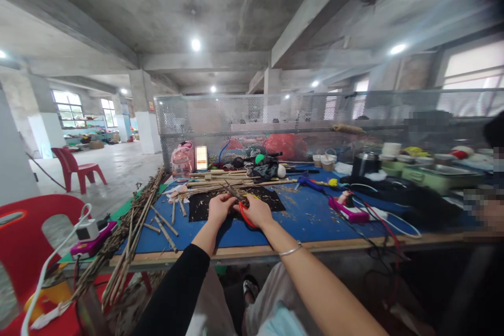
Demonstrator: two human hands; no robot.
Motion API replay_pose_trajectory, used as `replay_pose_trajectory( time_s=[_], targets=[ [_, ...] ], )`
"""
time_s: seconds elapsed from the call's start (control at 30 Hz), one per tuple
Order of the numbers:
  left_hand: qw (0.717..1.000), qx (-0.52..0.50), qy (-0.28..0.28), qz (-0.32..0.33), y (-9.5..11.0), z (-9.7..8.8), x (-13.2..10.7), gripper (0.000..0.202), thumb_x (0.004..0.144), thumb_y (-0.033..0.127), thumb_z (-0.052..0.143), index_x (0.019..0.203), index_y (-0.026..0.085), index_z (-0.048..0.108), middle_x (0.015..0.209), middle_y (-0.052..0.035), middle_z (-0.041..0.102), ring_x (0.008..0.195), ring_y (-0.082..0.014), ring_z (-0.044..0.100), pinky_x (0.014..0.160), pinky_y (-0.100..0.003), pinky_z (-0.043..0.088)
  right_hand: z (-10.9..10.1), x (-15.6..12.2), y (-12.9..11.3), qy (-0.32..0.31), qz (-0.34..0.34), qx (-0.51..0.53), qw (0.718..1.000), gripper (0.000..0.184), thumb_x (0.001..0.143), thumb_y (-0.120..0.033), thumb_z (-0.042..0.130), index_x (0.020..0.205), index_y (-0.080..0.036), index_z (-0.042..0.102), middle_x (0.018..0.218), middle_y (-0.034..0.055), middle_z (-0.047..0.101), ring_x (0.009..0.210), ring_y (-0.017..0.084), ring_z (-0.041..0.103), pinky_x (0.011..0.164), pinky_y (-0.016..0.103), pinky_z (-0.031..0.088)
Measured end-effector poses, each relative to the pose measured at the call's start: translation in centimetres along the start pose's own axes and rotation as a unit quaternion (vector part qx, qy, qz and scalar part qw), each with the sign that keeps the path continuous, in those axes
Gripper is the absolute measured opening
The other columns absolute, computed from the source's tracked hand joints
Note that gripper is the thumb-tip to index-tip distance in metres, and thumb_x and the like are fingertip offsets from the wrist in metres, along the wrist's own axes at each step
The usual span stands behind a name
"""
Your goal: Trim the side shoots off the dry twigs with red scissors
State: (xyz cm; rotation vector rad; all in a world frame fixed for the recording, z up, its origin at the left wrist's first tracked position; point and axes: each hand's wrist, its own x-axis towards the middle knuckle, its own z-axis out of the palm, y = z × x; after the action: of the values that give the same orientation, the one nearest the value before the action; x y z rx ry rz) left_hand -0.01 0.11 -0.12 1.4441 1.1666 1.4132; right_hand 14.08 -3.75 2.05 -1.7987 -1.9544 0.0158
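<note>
Over a black mat (271, 198) on the blue-topped table (315, 218), my two hands meet. My right hand (256, 211) is closed round red-handled shears (244, 214), whose dark blades point up and to the left. My left hand (219, 206) is pinched on a thin brown stick (232, 191) right at the blades. Wood chips lie scattered on the mat around both hands.
A bundle of long sticks (132, 236) runs along the table's left edge, more sticks (220, 181) lie beyond the mat. A pink tool (348, 211) with cables, a pink bottle (183, 160), bowls and a mesh screen (275, 121) stand behind. Red chairs (76, 168) stand to the left; another person sits at the right.
</note>
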Motion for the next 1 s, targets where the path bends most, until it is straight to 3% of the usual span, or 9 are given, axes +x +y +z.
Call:
replay_pose_trajectory(
  time_s=[0.23, 0.73, 1.0],
  targets=[
    [0.998, -0.051, -0.045, -0.007, 0.4, 0.4, -0.2, 0.033, 0.06, 0.031, 0.069, 0.085, 0.009, 0.067, 0.062, -0.0032, 0.063, 0.041, -0.0065, 0.046, 0.04, -0.019, 0.037, 0.7, 0.3, 0.5, 0.016, -0.009, 0.005, 1.0, 0.056, 0.073, -0.067, 0.038, 0.099, -0.019, 0.052, 0.094, 0.0086, 0.062, 0.088, 0.021, 0.058, 0.071, 0.028, 0.038],
    [0.999, -0.019, -0.031, -0.006, 0.3, 0.1, -0.3, 0.027, 0.063, 0.023, 0.065, 0.087, 0.011, 0.069, 0.061, -0.0025, 0.063, 0.04, -0.0053, 0.043, 0.039, -0.017, 0.034, 0.3, 0.3, 0.2, -0.007, 0.011, -0.02, 1.0, 0.059, 0.07, -0.072, 0.035, 0.085, -0.019, 0.057, 0.086, 0.0091, 0.065, 0.082, 0.023, 0.061, 0.065, 0.028, 0.04],
    [0.984, -0.155, -0.083, -0.021, -0.6, 0.5, 0.5, 0.031, 0.066, 0.027, 0.063, 0.092, 0.01, 0.066, 0.064, -0.0035, 0.063, 0.046, -0.0068, 0.049, 0.044, -0.017, 0.037, 0.4, 0.2, 0.3, 0.008, -0.009, -0.004, 1.0, 0.06, 0.068, -0.072, 0.04, 0.094, -0.02, 0.055, 0.091, 0.0086, 0.064, 0.086, 0.023, 0.06, 0.068, 0.029, 0.04]
  ],
)
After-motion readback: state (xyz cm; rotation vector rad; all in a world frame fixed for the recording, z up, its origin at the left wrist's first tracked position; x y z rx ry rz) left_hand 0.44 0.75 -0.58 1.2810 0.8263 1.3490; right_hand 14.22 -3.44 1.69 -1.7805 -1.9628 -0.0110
